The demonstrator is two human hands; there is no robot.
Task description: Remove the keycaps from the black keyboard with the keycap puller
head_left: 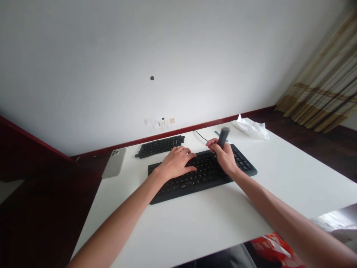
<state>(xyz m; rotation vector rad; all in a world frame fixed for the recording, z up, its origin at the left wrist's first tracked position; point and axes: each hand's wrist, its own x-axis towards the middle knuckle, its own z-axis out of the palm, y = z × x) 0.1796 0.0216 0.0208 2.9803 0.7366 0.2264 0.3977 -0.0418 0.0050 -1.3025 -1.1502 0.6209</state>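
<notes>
A black keyboard (203,178) lies slightly askew on the white table (178,227); many of its key positions look like bare sockets. My left hand (177,163) rests over its left-middle part, fingers spread and holding nothing. Above the right-middle part, my right hand (226,159) is closed around a dark grey stick-like handle (223,136) that points up. The handle's top is blurred, and its lower end is hidden by the hand and too unclear to name. Behind the keyboard, black keycaps (160,146) sit in rows like a second keyboard layout.
A light-coloured phone (114,163) lies face down at the table's left edge. Crumpled white plastic (251,128) is at the back right. A black cable (200,135) and a thin teal item (217,133) lie behind my right hand. A red bag (275,248) shows below the front edge.
</notes>
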